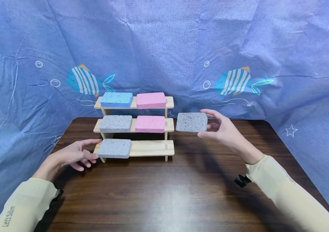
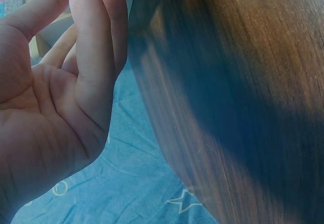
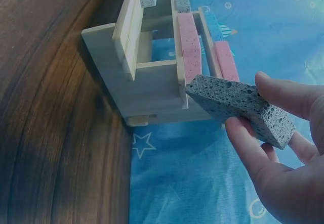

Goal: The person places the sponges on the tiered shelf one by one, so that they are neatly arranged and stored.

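My right hand (image 1: 221,127) pinches a grey sponge (image 1: 192,122) between thumb and fingers, held in the air just right of a three-tier wooden rack (image 1: 153,145). In the right wrist view this pitted block (image 3: 228,100) is tilted, near the rack's end. My left hand (image 1: 77,154) is at the left end of the bottom tier, its index finger and thumb by a second grey sponge (image 1: 114,148) lying there. Whether they touch the sponge or the wood is hard to tell. The left wrist view shows the palm, with the fingertips cut off.
A blue sponge (image 1: 116,99) and a pink sponge (image 1: 151,100) lie on the top tier. Another grey sponge (image 1: 116,123) and pink sponge (image 1: 150,124) share the middle one. The rack stands on a dark wooden table (image 1: 153,193), before a blue fish-print cloth (image 1: 164,48).
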Demonstrator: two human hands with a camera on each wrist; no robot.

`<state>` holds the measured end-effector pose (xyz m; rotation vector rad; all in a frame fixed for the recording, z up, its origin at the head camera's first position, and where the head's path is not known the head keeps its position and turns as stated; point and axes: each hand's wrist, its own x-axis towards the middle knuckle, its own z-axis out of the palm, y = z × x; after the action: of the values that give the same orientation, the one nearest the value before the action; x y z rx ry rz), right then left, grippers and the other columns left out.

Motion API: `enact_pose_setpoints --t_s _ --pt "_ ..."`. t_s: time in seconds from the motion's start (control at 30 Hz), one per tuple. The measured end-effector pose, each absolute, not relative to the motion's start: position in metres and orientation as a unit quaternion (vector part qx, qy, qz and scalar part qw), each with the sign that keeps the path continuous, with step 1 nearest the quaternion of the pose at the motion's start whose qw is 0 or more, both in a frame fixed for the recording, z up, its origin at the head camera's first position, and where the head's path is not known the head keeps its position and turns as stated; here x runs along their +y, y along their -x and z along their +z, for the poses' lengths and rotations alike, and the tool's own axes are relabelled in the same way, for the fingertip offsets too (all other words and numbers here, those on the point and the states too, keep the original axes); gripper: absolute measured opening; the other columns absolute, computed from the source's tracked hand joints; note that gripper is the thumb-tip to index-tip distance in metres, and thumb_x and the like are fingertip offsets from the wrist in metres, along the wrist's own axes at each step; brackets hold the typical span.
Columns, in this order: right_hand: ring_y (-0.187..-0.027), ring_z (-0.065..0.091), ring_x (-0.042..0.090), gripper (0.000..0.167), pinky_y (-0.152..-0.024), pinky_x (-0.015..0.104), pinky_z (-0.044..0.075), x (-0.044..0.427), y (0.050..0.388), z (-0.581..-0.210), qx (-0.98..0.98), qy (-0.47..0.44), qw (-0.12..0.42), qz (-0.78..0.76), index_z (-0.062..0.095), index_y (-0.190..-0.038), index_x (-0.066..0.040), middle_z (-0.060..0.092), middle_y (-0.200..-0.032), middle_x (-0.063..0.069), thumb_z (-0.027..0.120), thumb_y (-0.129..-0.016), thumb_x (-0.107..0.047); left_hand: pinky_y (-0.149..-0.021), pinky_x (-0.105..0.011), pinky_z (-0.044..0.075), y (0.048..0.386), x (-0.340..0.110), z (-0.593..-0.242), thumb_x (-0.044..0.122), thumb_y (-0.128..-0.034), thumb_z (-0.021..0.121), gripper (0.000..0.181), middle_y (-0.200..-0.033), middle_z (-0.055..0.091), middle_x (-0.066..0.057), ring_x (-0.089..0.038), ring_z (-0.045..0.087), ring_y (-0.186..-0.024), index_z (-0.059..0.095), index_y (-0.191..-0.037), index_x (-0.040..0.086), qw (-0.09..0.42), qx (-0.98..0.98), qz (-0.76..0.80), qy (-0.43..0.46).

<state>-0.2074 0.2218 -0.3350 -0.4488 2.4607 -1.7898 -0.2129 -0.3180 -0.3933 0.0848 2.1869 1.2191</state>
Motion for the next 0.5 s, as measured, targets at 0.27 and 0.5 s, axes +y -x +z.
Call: enact_pose_setpoints --t_s 0.27,0.5 --pt "-0.099 0.067 0.022 0.083 -0.078 0.030 0.058 0.224 0.200 -0.330 0.798 0.153 0.032 -0.583 0.048 -0.147 -0.015 0.056 -0.125 0.016 0.089 -0.076 -0.001 -0.054 -0.037 0.058 0.213 -0.318 -0.393 0.026 -0.0946 0.075 0.088 -0.094 0.072 -0.018 -0.023 0.069 -0.073 0.020 -0.163 0.015 0.314 0.827 0.465 -0.031" --pt "-0.106 0.065 0.023 0.082 -0.080 0.034 0.059 0.219 0.193 -0.325 0.783 0.167 0.049 -0.597 0.050 -0.146 -0.013 0.057 -0.124 0.017 0.088 -0.075 0.002 -0.054 -0.036 0.058 0.213 -0.318 -0.392 0.027 -0.0948 0.075 0.089 -0.094 0.072 -0.018 -0.024 0.070 -0.074 0.019 -0.163 0.014 0.314 0.827 0.465 -0.030"
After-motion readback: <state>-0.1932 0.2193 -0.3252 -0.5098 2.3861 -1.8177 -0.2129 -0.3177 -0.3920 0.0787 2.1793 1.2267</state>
